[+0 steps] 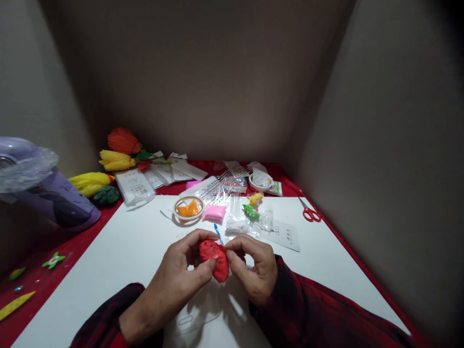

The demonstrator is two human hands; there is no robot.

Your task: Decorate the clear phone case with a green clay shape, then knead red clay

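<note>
A lump of red modelling clay [219,267], in what looks like thin wrap, is held up between both hands over the white board. My left hand [181,266] grips it from the left, thumb in front and fingers behind. My right hand [253,266] pinches its right edge between thumb and fingertips. Just behind the clay lies a blue modelling tool [218,232], its lower end hidden. Beyond it are a pink clay packet [214,212], a white clay packet [236,225], green clay [251,211] and yellow clay [255,198]. Orange clay [188,209] rests inside a round ring [174,212].
Red scissors [311,214] lie at the board's right edge, near a printed card [286,237]. Rhinestone sheets [213,189] and a second ring [261,187] are at the back. On the left stand a purple tumbler [68,203] and paper flowers [118,159]. Walls rise behind and at right.
</note>
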